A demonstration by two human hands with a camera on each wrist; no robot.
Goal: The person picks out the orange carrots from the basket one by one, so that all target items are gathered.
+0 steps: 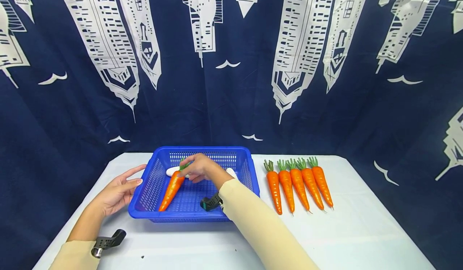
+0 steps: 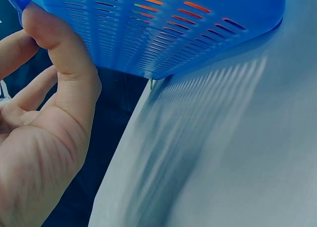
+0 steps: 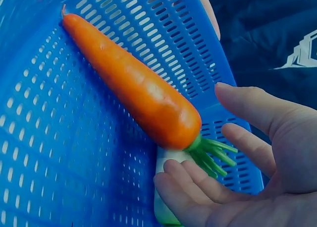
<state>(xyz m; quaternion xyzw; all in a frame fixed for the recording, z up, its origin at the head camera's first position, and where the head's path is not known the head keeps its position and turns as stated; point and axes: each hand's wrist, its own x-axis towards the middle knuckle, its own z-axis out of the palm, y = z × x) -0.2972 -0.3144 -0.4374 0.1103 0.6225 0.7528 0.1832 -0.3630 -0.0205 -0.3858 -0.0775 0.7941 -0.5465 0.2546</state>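
Observation:
An orange carrot point(image 1: 172, 190) with a green top lies at a slant in the blue plastic basket point(image 1: 181, 215), its thin tip towards the near left corner. Around its green stems point(image 3: 210, 155), my right hand point(image 1: 202, 168) has its fingers and thumb spread apart, not closed on them. Beneath the carrot's top lies a white thing point(image 3: 168, 160) with a green end, partly hidden by the fingers. My left hand point(image 1: 116, 191) is at the basket's left side, outside it, thumb and fingers loosely extended at the rim; whether they press on it is hard to tell.
Several carrots point(image 1: 297, 185) lie side by side on the white table point(image 1: 361, 221), right of the basket. Another white thing point(image 1: 231, 173) shows in the basket behind my right wrist. A dark blue cloth point(image 1: 224, 101) with white building prints hangs behind.

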